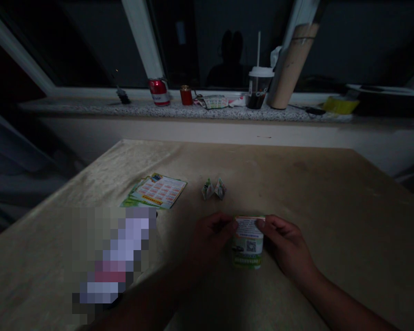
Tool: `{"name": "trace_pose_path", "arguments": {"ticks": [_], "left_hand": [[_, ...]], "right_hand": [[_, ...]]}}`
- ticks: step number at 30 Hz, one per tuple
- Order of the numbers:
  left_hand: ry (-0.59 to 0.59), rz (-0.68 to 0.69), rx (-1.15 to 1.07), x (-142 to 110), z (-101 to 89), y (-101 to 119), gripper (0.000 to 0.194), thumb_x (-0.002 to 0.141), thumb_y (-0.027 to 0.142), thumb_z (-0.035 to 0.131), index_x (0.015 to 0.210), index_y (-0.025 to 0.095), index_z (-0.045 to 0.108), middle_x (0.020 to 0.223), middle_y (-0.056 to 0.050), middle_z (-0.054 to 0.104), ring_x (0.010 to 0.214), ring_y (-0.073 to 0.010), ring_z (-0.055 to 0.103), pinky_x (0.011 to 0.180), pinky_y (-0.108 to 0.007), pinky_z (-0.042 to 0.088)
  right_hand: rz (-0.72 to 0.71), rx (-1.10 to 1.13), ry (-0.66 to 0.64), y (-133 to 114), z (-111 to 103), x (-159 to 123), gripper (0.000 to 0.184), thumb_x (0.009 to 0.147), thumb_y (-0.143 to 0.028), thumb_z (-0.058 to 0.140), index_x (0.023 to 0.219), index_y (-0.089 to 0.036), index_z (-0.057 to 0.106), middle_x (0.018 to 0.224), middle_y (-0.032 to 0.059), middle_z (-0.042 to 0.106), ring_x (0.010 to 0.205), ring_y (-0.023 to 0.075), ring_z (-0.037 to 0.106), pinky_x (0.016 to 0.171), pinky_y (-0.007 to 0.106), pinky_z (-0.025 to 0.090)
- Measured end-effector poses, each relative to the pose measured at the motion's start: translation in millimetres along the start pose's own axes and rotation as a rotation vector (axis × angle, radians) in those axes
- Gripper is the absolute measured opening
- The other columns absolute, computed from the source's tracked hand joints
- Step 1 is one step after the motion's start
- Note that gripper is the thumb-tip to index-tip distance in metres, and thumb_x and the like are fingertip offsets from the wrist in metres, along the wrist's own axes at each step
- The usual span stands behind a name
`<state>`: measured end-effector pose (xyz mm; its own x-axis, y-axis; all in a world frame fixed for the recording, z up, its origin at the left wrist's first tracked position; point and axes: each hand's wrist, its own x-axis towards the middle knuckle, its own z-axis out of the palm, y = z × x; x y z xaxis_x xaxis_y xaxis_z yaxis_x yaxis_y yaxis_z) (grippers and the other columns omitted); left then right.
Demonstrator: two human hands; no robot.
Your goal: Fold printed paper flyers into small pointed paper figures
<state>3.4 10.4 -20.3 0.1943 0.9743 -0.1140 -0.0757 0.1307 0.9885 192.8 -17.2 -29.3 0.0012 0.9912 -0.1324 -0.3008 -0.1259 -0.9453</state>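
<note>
A printed paper sheet [247,255] with green edges and a QR code is held upright over the table, its top edge curved or folded over. My left hand [214,234] pinches its upper left corner between thumb and fingers. At the upper right corner, my right hand [286,239] grips it with the thumb in front. Beyond my hands stands a small folded paper shape [214,188] with two peaks. To the left lies a fanned stack of similar printed sheets [160,190].
A blurred-out object [124,250] lies on the table [296,179] left of my left arm. Along the granite windowsill [106,108] stand a red can [159,92], a small red container [186,95], a lidded drink cup [258,89] and a tall tan cylinder [291,69].
</note>
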Motion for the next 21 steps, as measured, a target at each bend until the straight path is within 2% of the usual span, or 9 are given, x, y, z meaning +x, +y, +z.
{"name": "trace_pose_path", "arguments": {"ticks": [6,12,16,21], "left_hand": [[0.008,-0.008,0.003,-1,0.0,3,0.017,0.077,0.032,0.074,0.077,0.014,0.075,0.073,-0.004,0.074,0.068,-0.0174,0.066,0.066,-0.028,0.052],[0.025,0.005,0.041,-1,0.6,7,0.017,0.077,0.031,0.074,0.074,0.014,0.075,0.070,-0.004,0.072,0.066,-0.0172,0.065,0.063,-0.027,0.050],[0.026,-0.006,0.059,0,0.2,8,0.017,0.077,0.031,0.074,0.074,0.014,0.076,0.071,-0.005,0.073,0.066,-0.0178,0.065,0.063,-0.027,0.050],[0.012,0.004,0.043,0,-1.3,5,0.019,0.079,0.033,0.074,0.076,0.015,0.076,0.073,-0.005,0.073,0.067,-0.0175,0.065,0.065,-0.028,0.051]], "right_hand": [[0.003,-0.056,-0.010,-7,-2,1,0.022,0.081,-0.040,0.082,0.074,-0.019,0.080,0.073,0.0033,0.078,0.070,0.0169,0.069,0.072,0.027,0.053],[-0.007,-0.169,-0.028,-13,-5,2,0.026,0.081,-0.042,0.081,0.070,-0.019,0.080,0.070,0.0034,0.078,0.066,0.0164,0.068,0.067,0.026,0.052],[-0.011,-0.269,-0.025,-17,-4,0,0.027,0.082,-0.046,0.079,0.075,-0.019,0.083,0.073,0.0043,0.080,0.066,0.0170,0.069,0.066,0.026,0.053],[0.019,-0.227,-0.031,-20,-1,1,0.022,0.080,-0.044,0.081,0.087,-0.023,0.085,0.078,0.0040,0.082,0.070,0.0174,0.073,0.069,0.025,0.056]]}}
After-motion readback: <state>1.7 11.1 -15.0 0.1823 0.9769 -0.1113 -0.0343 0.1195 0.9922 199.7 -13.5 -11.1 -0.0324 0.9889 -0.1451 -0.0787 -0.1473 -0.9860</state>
